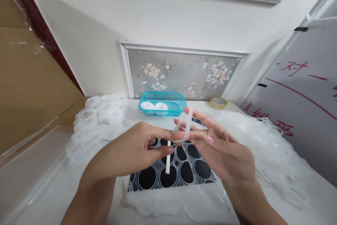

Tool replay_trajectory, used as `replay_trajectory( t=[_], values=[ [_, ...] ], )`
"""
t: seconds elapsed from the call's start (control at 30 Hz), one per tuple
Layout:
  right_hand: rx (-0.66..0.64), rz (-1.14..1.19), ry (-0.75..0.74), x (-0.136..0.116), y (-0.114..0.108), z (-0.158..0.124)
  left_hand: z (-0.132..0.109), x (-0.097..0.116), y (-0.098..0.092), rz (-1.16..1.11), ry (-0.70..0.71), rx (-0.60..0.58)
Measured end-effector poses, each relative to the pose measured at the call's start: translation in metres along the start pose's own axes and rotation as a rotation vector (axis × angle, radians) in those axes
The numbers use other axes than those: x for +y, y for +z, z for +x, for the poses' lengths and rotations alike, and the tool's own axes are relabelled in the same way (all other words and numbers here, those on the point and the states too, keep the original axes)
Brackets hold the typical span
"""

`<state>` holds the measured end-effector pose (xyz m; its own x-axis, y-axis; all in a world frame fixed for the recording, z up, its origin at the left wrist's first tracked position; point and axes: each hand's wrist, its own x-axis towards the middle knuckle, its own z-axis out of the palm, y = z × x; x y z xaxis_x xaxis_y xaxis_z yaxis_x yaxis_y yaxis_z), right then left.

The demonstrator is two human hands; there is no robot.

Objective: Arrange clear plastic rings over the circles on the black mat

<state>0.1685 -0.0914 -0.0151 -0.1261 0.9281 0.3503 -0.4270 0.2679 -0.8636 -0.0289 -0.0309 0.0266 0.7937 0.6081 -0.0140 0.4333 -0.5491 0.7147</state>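
A translucent white plastic strip (pixel 188 125) is looped round the outstretched fingers of my right hand (pixel 223 147), whose thumb rests near the base of a finger. My left hand (pixel 134 147) comes in from the other side, its index finger and thumb closed about the strip where it crosses. From there a straight white tail hangs down past my left thumb, over a dark mat (pixel 147 177) patterned with black ovals. Part of the crossing is hidden behind my fingers.
A blue plastic basket (pixel 179 107) holding white coils (pixel 161 106) stands against the wall. Heaps of white strips lie left (pixel 97 119) and right (pixel 263 140). A tape roll (pixel 218 103) and a blue pen (pixel 197 121) lie behind my right hand. Cardboard (pixel 34 77) borders the left.
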Motion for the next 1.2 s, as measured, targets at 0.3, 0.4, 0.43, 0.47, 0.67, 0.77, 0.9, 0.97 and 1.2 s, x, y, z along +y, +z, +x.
replay_trajectory(
  t=[0.3,0.4,0.43,0.47,0.67,0.77,0.9,0.97,1.2],
  values=[
    [-0.019,-0.001,0.042,0.003,0.003,-0.001,-0.006,-0.001,-0.005,0.004,0.167,0.053],
    [-0.013,-0.028,0.036,0.004,0.003,-0.003,-0.007,-0.001,-0.005,-0.004,0.174,0.053],
    [0.002,-0.031,0.032,0.005,0.004,-0.003,-0.007,-0.001,-0.005,0.0,0.175,0.054],
    [0.025,-0.034,0.033,0.008,0.005,-0.002,-0.007,-0.001,-0.004,0.009,0.176,0.058],
    [0.394,-0.039,-0.006,0.032,0.003,0.016,0.0,0.006,0.007,0.07,0.175,-0.038],
    [0.451,0.082,-0.004,0.04,-0.001,0.029,0.003,-0.004,0.006,0.072,0.148,-0.023],
    [0.394,0.158,-0.045,0.056,0.003,0.043,0.008,-0.03,-0.008,0.006,0.152,-0.095],
    [0.393,0.092,-0.092,0.07,0.008,0.053,0.011,-0.043,-0.013,0.006,0.115,-0.111],
    [0.321,-0.527,-0.038,0.107,-0.029,0.135,0.016,-0.075,-0.02,0.28,-0.154,0.138]
  ],
)
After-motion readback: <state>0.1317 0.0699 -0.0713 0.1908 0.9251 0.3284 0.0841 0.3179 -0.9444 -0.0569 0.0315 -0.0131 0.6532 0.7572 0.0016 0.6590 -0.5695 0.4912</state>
